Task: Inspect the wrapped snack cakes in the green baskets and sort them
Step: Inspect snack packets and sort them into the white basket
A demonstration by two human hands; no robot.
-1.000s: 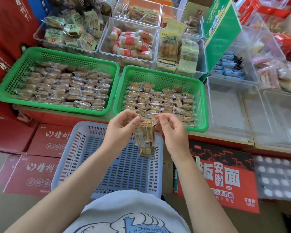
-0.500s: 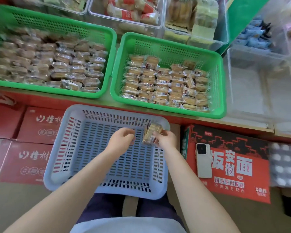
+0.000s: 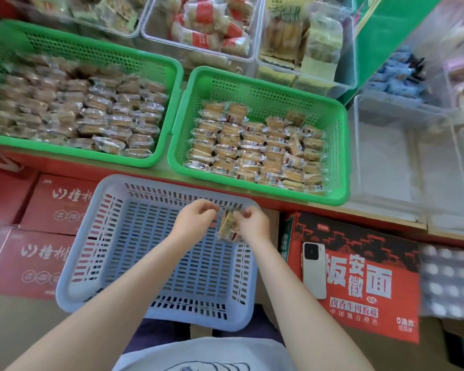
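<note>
Two green baskets stand side by side on the shelf. The left one (image 3: 175, 84) and the right one (image 3: 343, 145) are both filled with several wrapped snack cakes (image 3: 255, 151). Below them a blue-grey basket (image 3: 73, 253) with nothing on its floor sits in front of me. Over its far right corner my right hand (image 3: 253, 224) pinches one wrapped snack cake (image 3: 227, 227), which hangs upright. My left hand (image 3: 196, 218) has curled fingers at the wrapper's left edge and appears to pinch it.
Clear bins of other snacks (image 3: 206, 25) line the back. A clear bin (image 3: 402, 162) with nothing in it stands to the right of the green baskets. A white phone (image 3: 314, 269) lies on a red carton (image 3: 373, 285). Red boxes (image 3: 38, 263) are stacked at the left.
Both hands came down from in front of the right green basket to over the blue-grey basket, carrying the cake. The left hand let go briefly, then closed in on the wrapper again.
</note>
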